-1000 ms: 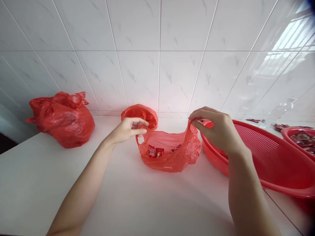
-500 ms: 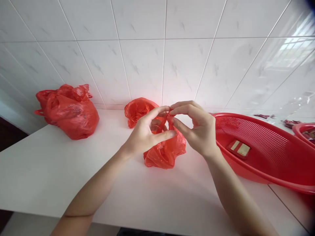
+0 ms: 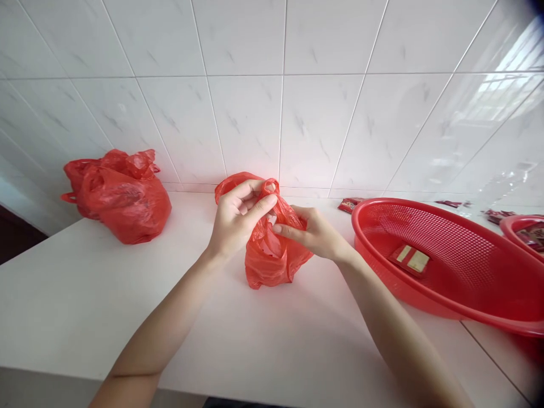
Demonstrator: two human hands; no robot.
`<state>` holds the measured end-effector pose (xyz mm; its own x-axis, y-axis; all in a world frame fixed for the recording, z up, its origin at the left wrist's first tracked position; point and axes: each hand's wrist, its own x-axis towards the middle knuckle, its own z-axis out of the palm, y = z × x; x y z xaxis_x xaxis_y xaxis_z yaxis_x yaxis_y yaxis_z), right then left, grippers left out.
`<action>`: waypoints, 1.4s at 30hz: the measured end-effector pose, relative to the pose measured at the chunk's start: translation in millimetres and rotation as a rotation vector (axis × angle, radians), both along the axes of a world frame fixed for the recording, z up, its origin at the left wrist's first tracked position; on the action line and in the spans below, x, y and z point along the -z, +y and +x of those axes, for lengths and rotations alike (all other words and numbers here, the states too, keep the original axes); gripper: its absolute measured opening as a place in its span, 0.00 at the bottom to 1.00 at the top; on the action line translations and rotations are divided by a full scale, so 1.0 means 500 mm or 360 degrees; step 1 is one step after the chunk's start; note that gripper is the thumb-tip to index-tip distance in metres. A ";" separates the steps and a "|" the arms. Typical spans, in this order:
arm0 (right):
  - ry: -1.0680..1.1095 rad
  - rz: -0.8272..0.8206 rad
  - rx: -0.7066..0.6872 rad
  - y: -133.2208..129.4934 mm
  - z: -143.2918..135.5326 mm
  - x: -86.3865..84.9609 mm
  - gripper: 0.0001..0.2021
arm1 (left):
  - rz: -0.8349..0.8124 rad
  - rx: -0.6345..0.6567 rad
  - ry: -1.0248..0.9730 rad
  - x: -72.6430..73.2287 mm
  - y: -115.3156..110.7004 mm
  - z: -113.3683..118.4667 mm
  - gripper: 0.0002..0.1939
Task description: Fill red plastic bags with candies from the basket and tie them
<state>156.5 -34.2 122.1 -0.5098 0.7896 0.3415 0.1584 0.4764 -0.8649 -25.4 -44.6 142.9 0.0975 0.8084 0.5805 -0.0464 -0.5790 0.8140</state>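
Note:
A small red plastic bag (image 3: 272, 263) stands on the white counter (image 3: 85, 294) in the middle of the view. My left hand (image 3: 236, 218) pinches the bag's gathered handles at the top, where a loop sticks up. My right hand (image 3: 314, 232) grips the bag's upper right side, its fingers pressed into the plastic just under the handles. The bag's mouth is drawn together, so its contents are hidden.
A second small red bag (image 3: 227, 187) lies behind my left hand against the tiled wall. A larger knotted red bag (image 3: 119, 195) sits at far left. A big red mesh basket (image 3: 446, 283) with small packets inside stands at right; another red basket (image 3: 525, 232) behind it.
The bag was held open with a handle in each hand. My hands came together, closed its mouth, and now the left holds both handles while the right has dropped to the bag's side.

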 end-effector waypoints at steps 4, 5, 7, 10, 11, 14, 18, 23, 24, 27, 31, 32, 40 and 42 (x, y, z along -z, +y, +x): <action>0.0402 -0.0271 0.0027 0.023 0.004 0.010 0.19 | 0.0111 -0.0171 -0.0055 -0.015 0.017 -0.034 0.11; 0.0514 -0.0322 0.0101 0.033 0.007 0.014 0.20 | 0.0158 -0.0261 -0.0062 -0.018 0.025 -0.046 0.11; 0.0688 -0.0417 0.0299 0.057 0.016 0.026 0.21 | 0.0257 -0.0464 -0.0084 -0.023 0.041 -0.071 0.12; 0.0815 -0.0504 0.0548 0.085 0.025 0.044 0.22 | 0.0328 -0.0624 -0.0107 -0.023 0.064 -0.099 0.13; 0.0842 -0.0515 0.0573 0.090 0.026 0.048 0.21 | 0.0333 -0.0632 -0.0105 -0.022 0.069 -0.105 0.13; 0.0857 -0.0507 0.0496 0.090 0.024 0.050 0.19 | 0.0319 -0.0584 -0.0016 -0.020 0.072 -0.108 0.11; 0.0891 -0.0434 0.0317 0.076 0.016 0.036 0.16 | 0.0328 -0.0380 0.0184 -0.023 0.054 -0.095 0.12; 0.0884 -0.0548 0.0123 0.053 0.008 0.019 0.12 | 0.0417 -0.0070 0.0307 -0.022 0.039 -0.081 0.14; 0.0818 -0.0585 0.0094 0.046 0.005 0.017 0.12 | 0.0413 -0.0007 0.0316 -0.020 0.038 -0.080 0.13; 0.0514 -0.0645 0.0109 0.020 -0.006 0.014 0.12 | 0.0332 0.0235 0.0355 -0.015 0.037 -0.078 0.12; 0.0208 -0.0499 0.0074 -0.009 -0.022 0.006 0.16 | 0.0213 0.0381 0.0340 -0.007 0.031 -0.069 0.10; 0.0180 -0.0452 0.0016 -0.014 -0.025 0.002 0.14 | 0.0201 0.0367 0.0329 -0.005 0.030 -0.064 0.10; 0.0222 -0.0395 -0.0168 -0.025 -0.038 -0.005 0.17 | 0.0149 0.0168 0.0323 0.012 0.035 -0.036 0.16; 0.0329 -0.0414 -0.0096 -0.018 -0.039 0.001 0.22 | 0.0148 0.0089 0.0382 0.010 0.037 -0.038 0.18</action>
